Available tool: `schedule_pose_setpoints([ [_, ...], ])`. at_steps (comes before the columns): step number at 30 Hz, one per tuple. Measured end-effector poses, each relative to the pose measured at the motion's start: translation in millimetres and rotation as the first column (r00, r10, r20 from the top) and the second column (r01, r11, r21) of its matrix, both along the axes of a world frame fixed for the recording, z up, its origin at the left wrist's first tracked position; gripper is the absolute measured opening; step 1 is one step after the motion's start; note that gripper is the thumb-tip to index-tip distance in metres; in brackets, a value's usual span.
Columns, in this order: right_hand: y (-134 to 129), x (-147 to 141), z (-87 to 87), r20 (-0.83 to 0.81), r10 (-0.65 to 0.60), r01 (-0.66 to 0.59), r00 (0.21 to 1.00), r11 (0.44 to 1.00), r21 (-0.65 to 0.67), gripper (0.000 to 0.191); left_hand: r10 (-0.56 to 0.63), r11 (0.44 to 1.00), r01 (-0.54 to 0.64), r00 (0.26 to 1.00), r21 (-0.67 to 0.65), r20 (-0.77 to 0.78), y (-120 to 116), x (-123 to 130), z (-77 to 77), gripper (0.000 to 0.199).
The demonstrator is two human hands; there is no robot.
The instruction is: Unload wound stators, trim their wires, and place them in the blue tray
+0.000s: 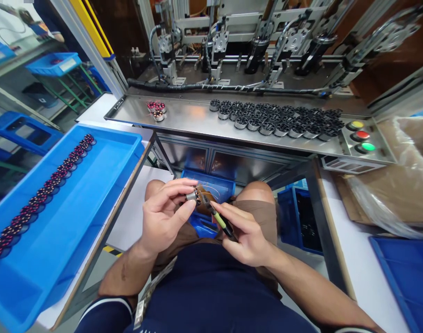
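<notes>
I can see the person's left hand (164, 217) pinching a little motor stator (191, 196) over the lap. The thumb is below it, the fingers are above, and they are only as far apart as the stator is thick. The right hand (248, 236) is curled snugly around the pliers (219, 219), which have green and black handles.

From the right fingers, the stator is up and to the left. The pliers point that way too, their long body slanting from low right to high left. Their tip is right by the stator's right end, where copper shows. I can't tell if they touch. The left hand is nearer, since it has the stator.

Off to the left, a blue tray (83, 194) has a long slanting row of wound stators (41, 196).
</notes>
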State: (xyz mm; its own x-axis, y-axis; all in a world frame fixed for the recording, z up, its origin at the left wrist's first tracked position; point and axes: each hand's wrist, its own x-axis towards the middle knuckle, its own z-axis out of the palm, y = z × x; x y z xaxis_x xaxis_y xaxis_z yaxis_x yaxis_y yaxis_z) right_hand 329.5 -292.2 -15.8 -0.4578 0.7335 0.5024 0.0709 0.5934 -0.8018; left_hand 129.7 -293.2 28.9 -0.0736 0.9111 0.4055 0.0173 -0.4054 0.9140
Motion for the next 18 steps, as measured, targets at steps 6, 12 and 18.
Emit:
schedule_pose_setpoints([
  [6,-1.6,-3.3,3.7,-0.026,0.028,-0.030,0.999,0.998,-0.047,0.080,-0.016,0.998,0.018,0.999,0.055,-0.031,-4.7,-3.1,0.6,0.029],
  [12,-2.9,-4.4,5.6,0.002,0.006,-0.006,1.000,1.000,0.007,0.079,-0.039,0.998,0.043,0.997,0.053,-0.070,-8.3,-4.6,2.8,0.027],
  [18,-2.4,-4.4,3.0,0.003,-0.047,0.047,0.999,0.993,-0.104,0.068,-0.044,0.994,0.055,0.992,0.096,-0.119,-5.9,-7.6,-1.7,0.025],
])
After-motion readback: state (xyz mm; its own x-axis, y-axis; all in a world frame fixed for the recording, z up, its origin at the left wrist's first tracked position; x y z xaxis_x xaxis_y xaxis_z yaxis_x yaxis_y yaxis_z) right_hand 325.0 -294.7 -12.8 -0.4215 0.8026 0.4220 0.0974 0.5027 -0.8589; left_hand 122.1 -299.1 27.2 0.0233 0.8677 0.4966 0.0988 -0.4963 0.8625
